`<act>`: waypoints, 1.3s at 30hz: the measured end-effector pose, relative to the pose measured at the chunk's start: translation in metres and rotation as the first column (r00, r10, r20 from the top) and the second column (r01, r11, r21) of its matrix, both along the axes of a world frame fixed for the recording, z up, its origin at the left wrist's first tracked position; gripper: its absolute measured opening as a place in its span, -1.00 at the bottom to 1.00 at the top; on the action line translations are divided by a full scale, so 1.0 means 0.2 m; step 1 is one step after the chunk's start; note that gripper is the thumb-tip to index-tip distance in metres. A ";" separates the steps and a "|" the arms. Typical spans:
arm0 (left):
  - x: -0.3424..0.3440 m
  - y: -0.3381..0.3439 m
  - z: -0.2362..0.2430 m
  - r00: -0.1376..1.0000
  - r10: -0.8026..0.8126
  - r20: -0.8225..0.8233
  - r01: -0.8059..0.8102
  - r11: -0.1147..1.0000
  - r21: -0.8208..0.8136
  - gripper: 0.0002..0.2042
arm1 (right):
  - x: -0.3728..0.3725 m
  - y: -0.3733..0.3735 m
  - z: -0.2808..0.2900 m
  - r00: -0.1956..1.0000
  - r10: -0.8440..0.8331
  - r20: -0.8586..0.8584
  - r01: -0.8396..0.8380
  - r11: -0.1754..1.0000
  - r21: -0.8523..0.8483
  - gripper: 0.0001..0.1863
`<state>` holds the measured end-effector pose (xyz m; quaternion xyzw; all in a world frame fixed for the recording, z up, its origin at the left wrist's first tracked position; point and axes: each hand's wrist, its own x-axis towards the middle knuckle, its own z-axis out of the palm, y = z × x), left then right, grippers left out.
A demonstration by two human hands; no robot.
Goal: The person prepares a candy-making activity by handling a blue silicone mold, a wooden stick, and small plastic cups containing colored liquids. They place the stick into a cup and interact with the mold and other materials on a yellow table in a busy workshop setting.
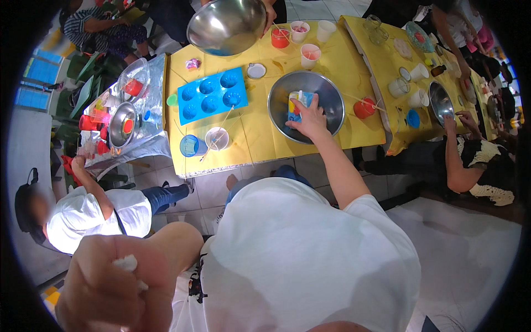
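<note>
My right hand (308, 116) reaches into a steel bowl (332, 112) on the yellow-covered table (260, 155), its fingers on a blue, yellow and white package (294, 100) inside. My left hand (113, 276) is raised close to the camera at lower left, closed on a crumpled white piece (128, 263), perhaps tissue. Left of the bowl lies a blue six-cavity silicone mould (212, 96). Nearer the front edge stand a blue cup (191, 145) and a pale cup (217, 137) with sticks across it.
Red containers (364, 109) and white cups (311, 55) stand around the bowl. A co-worker holds another steel bowl (225, 25) at the far edge. A person in white (91, 213) sits at the left, another person (475, 171) at the right, both beside neighbouring tables laid with bowls and cups.
</note>
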<state>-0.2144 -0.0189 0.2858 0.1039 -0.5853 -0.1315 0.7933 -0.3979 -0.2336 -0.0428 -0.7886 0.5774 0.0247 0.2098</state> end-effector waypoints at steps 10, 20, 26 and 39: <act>0.18 0.09 -0.43 0.894 0.411 0.178 -0.444 0.765 0.467 -0.57 | 0.03 -0.01 -0.09 0.993 -0.067 -0.092 0.074 0.994 0.077 -0.01; 0.13 0.24 -0.80 0.912 0.397 0.102 -0.260 0.369 0.892 -0.81 | -0.02 0.08 0.04 0.997 -0.074 0.003 0.074 0.997 0.025 -0.12; 0.04 0.19 -0.85 0.900 0.173 0.400 -0.433 0.267 0.861 -0.84 | -0.09 0.19 0.09 0.977 0.000 0.214 0.069 0.947 -0.313 -0.28; 0.05 -0.08 -1.46 0.456 -0.333 0.825 -0.746 0.363 0.558 -0.79 | -0.57 0.46 0.09 0.832 -0.072 0.550 0.431 0.708 -0.559 -0.56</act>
